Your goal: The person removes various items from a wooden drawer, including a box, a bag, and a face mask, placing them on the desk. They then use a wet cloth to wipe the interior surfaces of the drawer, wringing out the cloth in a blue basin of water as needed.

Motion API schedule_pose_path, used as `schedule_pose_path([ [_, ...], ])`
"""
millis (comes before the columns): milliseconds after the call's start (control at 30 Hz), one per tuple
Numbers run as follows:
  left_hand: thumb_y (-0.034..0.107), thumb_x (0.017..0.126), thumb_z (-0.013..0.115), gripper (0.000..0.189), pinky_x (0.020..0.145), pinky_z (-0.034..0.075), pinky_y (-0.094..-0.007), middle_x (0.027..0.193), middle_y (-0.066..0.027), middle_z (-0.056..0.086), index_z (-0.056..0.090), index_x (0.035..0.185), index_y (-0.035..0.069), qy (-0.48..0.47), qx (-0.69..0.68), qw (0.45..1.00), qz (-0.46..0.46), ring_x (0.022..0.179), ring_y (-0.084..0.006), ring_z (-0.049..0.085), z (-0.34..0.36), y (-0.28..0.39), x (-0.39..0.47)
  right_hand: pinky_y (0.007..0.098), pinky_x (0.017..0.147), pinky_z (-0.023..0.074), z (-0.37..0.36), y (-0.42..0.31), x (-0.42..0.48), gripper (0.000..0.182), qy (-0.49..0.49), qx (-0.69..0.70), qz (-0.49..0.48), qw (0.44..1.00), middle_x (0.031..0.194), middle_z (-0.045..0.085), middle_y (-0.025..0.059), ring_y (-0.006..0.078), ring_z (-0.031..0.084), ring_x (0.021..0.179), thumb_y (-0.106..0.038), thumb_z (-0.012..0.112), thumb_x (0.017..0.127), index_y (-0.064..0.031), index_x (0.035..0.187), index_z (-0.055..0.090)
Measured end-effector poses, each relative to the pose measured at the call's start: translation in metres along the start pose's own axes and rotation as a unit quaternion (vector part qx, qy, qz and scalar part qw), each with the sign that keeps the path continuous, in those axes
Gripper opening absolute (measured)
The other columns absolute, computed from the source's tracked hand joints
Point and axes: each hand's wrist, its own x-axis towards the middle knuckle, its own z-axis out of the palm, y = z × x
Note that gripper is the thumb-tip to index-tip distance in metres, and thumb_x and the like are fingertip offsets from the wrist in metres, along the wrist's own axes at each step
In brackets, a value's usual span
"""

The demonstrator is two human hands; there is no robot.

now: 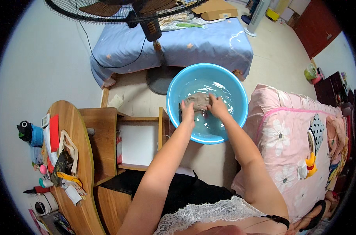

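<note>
A round blue plastic basin (207, 140) of water stands before me. In it lies a wet grey-brown cloth (198, 101), partly bunched, at the water's surface. My left hand (188, 113) grips the cloth's left end, thumb on top and fingers hidden behind the edge. At the cloth's right end my right hand (218, 107) pinches the fabric between thumb and fingers. Bright reflections ripple on the water around both hands. What holds the basin up is hidden beneath it.
A pedestal fan (153, 30) stands beyond the basin, its base (157, 82) near the rim. An open drawer (139, 144) juts out at left beside a cluttered wooden desk (78, 164). A pink bed (277, 158) is at right; a blue-covered bed (204, 44) lies behind.
</note>
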Motion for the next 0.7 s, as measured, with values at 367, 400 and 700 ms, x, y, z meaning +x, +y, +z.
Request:
schedule_pose_path([
  [367, 0.056, 0.086, 0.033, 0.052, 0.072, 0.045, -0.0403, 0.115, -0.0082, 0.05, 0.045, 0.117, 0.015, -0.029, -0.068, 0.987, -0.142, 0.097, -0.0266, 0.053, 0.005, 0.005, 0.017, 0.0327, 0.064, 0.0456, -0.002, -0.037, -0.012, 0.026, -0.177, 0.446, 0.07, 0.875, 0.078, 0.057, 0.0104, 0.019, 0.056, 0.075, -0.016, 0.053, 0.076, -0.0044, 0.099, 0.055],
  [400, 0.054, 0.088, 0.033, 0.053, 0.07, 0.048, -0.0422, 0.114, -0.009, 0.051, 0.04, 0.12, 0.012, -0.036, -0.088, 0.981, -0.167, 0.092, -0.026, 0.056, 0.006, 0.009, 0.013, 0.027, 0.059, 0.041, -0.022, -0.053, -0.026, 0.024, -0.173, 0.466, 0.055, 0.866, 0.075, 0.055, 0.0067, 0.0113, 0.049, 0.07, -0.019, 0.058, 0.076, -0.003, 0.094, 0.055],
  [700, 0.054, 0.085, 0.044, 0.053, 0.07, 0.047, -0.0363, 0.096, -0.0081, 0.055, 0.047, 0.118, 0.013, -0.171, -0.146, 0.968, -0.11, 0.081, -0.021, 0.054, 0.029, 0.021, 0.004, 0.0438, 0.058, 0.0434, -0.041, -0.08, -0.069, 0.034, 0.014, 0.177, -0.095, 0.98, 0.074, 0.06, 0.019, 0.0371, 0.057, 0.067, -0.036, 0.055, 0.081, -0.0035, 0.071, 0.057],
])
